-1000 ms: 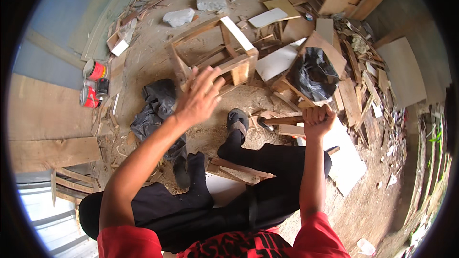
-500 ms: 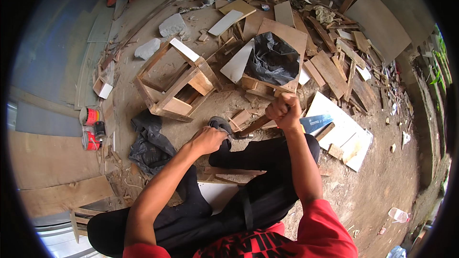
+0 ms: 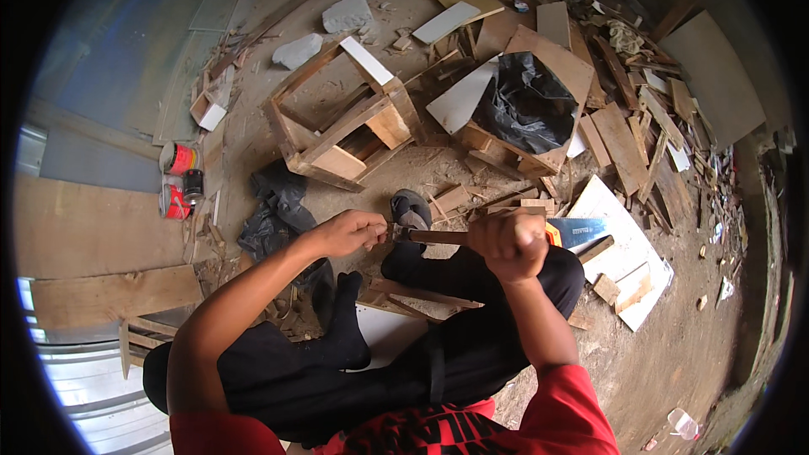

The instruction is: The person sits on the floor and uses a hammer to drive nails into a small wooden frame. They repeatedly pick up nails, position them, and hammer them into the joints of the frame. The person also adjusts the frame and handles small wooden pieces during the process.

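Right hand (image 3: 512, 244) and hammer (image 3: 438, 237) have come down toward the person's right knee (image 3: 563, 274) over the last half second, and the handle, slanted then, now runs nearly level. Its head end points left, in front of the shoe (image 3: 410, 209), close to the left hand (image 3: 347, 232). Holding the handle's far end probably leaves the head end free for the other hand to steady. The right fingers are wrapped fully round the handle; the left ones are curled in narrowly at the head, though whether they grip it, merely touch it or pinch something small cannot be told. A handsaw (image 3: 581, 231) lies across the left edge of a white board (image 3: 636, 236), its orange handle toward the knee, perhaps to stay within reach. Wood offcuts (image 3: 634, 286) rest near that board's lower corner; beyond the shoe, an open wooden frame (image 3: 350, 128) sits on the dirt floor (image 3: 657, 350).
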The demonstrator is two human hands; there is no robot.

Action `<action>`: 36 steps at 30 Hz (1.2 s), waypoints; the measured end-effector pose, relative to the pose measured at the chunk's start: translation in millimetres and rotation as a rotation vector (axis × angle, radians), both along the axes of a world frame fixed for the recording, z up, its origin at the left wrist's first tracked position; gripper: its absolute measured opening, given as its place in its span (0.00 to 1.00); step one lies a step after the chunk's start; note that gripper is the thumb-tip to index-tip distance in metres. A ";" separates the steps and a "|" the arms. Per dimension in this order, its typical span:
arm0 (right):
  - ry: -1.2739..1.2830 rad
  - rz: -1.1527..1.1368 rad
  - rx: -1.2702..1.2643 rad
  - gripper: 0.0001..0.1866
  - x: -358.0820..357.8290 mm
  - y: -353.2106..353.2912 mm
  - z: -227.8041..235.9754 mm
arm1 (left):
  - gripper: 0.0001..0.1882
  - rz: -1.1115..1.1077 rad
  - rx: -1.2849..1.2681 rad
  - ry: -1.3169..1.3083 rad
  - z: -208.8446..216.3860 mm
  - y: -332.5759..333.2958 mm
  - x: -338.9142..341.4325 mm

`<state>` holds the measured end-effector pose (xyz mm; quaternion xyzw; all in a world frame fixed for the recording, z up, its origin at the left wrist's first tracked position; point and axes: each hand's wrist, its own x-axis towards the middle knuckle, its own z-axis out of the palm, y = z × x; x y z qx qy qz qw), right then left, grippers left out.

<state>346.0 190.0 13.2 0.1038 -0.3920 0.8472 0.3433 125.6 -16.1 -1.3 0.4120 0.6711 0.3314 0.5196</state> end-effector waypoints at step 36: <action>-1.370 -0.789 1.183 0.27 -36.5 42.3 -163.6 | 0.11 0.615 0.599 0.605 15.4 -17.3 -131.3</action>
